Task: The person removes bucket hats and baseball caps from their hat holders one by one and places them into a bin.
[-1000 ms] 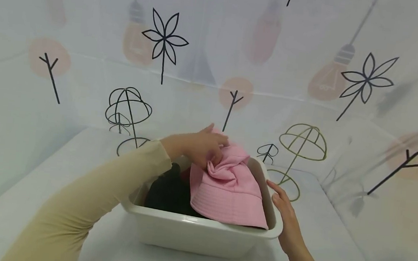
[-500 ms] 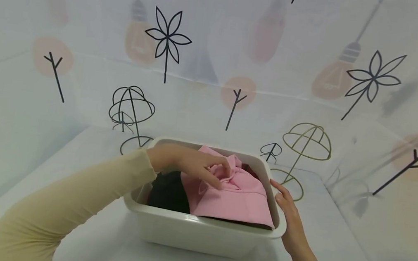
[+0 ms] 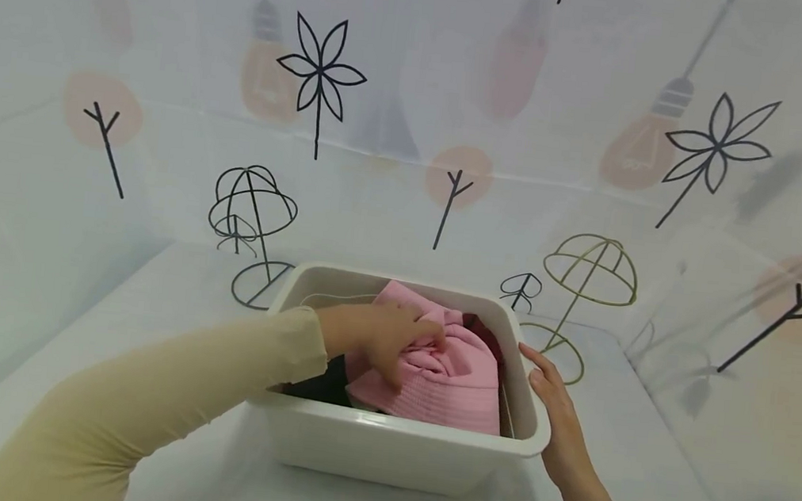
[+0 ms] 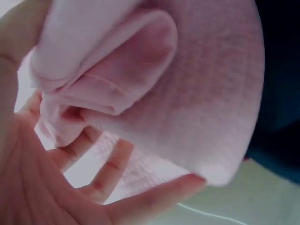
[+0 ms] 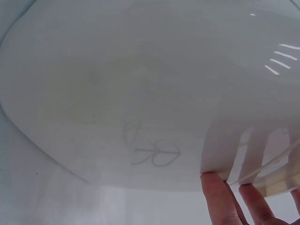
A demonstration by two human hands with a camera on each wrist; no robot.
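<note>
A pink bucket hat [image 3: 457, 387] lies crumpled on top of the things in a white plastic tub [image 3: 391, 448]. My left hand [image 3: 382, 340] reaches in from the left and grips its bunched crown. In the left wrist view, thumb and fingers lie on both sides of the folded pink fabric, and the stitched brim hangs toward the right. Dark green cloth [image 3: 321, 383] shows under the hat at the left. My right hand [image 3: 558, 423] rests against the tub's right side, with fingers [image 5: 216, 192] touching the outer wall by the rim.
A dark red item [image 3: 483, 333] peeks out behind the hat inside the tub. The tub stands on a white table [image 3: 211, 457]. Behind are two wire stands shaped like hats, one black [image 3: 254, 206] and one green [image 3: 588, 271], by a printed backdrop.
The hat has dropped down into the tub from its raised position. My left hand loosened on it, then took hold of its crown again, and the brim shifted left. My right hand stayed on the tub.
</note>
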